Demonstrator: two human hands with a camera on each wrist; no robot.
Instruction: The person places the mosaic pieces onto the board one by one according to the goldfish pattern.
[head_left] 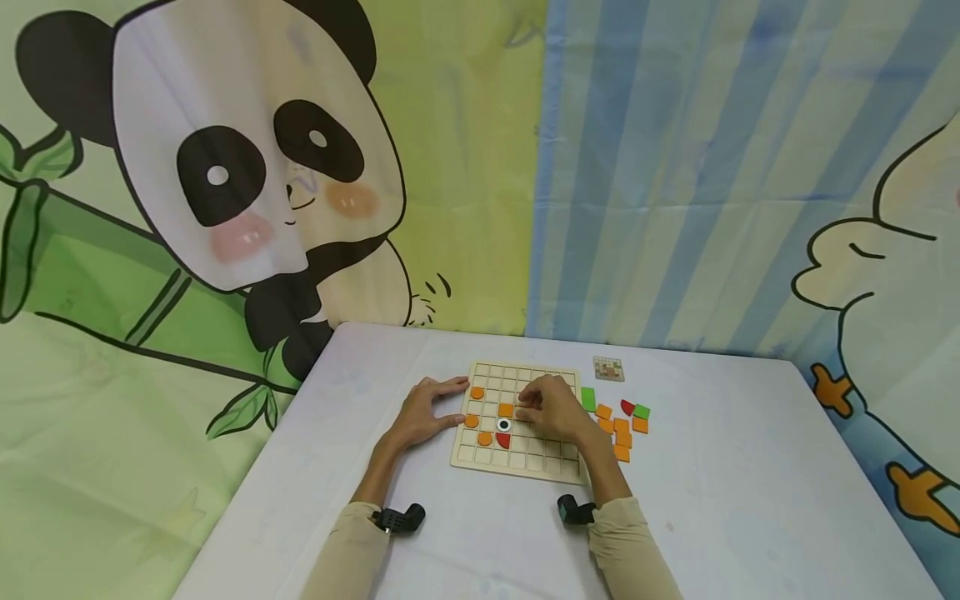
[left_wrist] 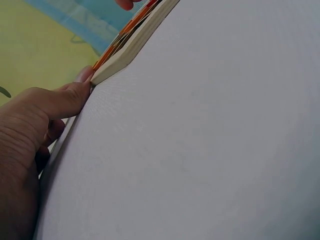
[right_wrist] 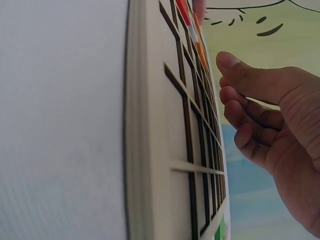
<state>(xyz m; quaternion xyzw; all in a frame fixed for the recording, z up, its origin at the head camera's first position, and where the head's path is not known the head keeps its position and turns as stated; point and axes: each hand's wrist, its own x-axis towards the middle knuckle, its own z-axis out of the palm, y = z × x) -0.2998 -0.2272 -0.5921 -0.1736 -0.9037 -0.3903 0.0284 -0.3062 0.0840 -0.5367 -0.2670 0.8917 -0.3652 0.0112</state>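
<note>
A square wooden grid board (head_left: pixel 517 472) lies on the table. My left hand (head_left: pixel 420 414) rests against its left edge, thumb and forefinger spread apart; the thumb touches the edge in the left wrist view. My right hand (head_left: pixel 553 410) hovers over the board's middle with loosely bent fingers, and I see nothing between them in the right wrist view. Beside those fingers an orange square tile (head_left: pixel 506 410) sits in the grid. Below it are a white disc with a black centre (head_left: pixel 504 425) and a red quarter-circle tile (head_left: pixel 503 441). Several orange round tiles (head_left: pixel 477 392) lie further left.
Right of the board lie loose orange square tiles (head_left: pixel 622 439), a green rectangular tile (head_left: pixel 588 399), a smaller green tile (head_left: pixel 641 412) and a red tile (head_left: pixel 627 407). A small patterned card (head_left: pixel 608 369) lies behind them. The white table (head_left: pixel 720 500) meets printed curtains at the back.
</note>
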